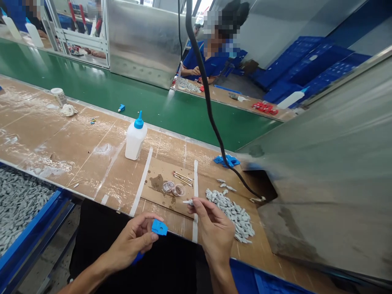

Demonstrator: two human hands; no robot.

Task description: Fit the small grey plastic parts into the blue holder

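Between thumb and fingers, my left hand (136, 237) grips a small blue plastic part (159, 228) with a round hole, above my lap at the table's front edge. My right hand (214, 226) pinches a small grey plastic part (188, 202) over the front of a cardboard sheet (153, 196). On that sheet are two small round clear dishes (179, 190) and several cotton swabs (183, 178). A pile of grey plastic parts (232, 214) lies right beside my right hand. Farther back sits a small heap of blue parts (226, 160).
A white squeeze bottle (135, 139) with a blue nozzle stands behind the sheet. A black cable (211, 110) hangs down to the right. A metal panel (321, 171) bounds the right side. A bin of grey parts (21, 208) is at lower left. Across the green belt (85, 77) a co-worker sits.
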